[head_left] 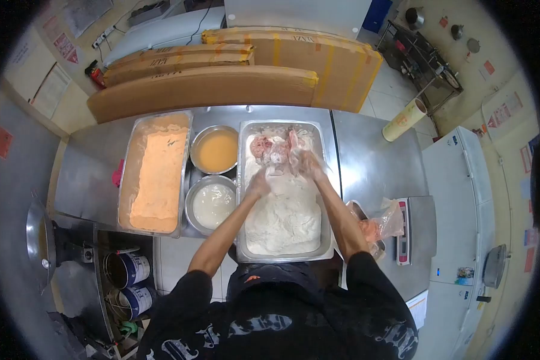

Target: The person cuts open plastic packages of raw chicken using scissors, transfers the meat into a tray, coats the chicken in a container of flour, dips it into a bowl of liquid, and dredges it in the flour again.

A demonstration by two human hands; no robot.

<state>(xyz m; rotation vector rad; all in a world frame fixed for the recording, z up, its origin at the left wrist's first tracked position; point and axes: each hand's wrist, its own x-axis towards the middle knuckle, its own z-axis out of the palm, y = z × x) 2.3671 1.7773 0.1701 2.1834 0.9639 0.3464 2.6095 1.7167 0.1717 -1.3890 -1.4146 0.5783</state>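
Observation:
A deep metal tray [243,243] in front of me holds white flour [283,222], heaped toward the near end. Pieces of raw meat [261,147] lie at its far end, partly coated with flour. My left hand [260,183] is over the flour at the tray's left side, just below the meat; its fingers are blurred. On the right, my right hand [309,165] is at the meat's right edge, dusted white and smeared by motion. Whether either hand grips a piece cannot be made out.
Left of the flour tray stand a bowl of yellowish liquid [216,151], a bowl of white batter [213,205] and a tray of orange powder [159,174]. At right are a plastic bag [391,219], a scale [404,240] and a wrap roll [404,120]. Cardboard boxes [204,90] stand behind.

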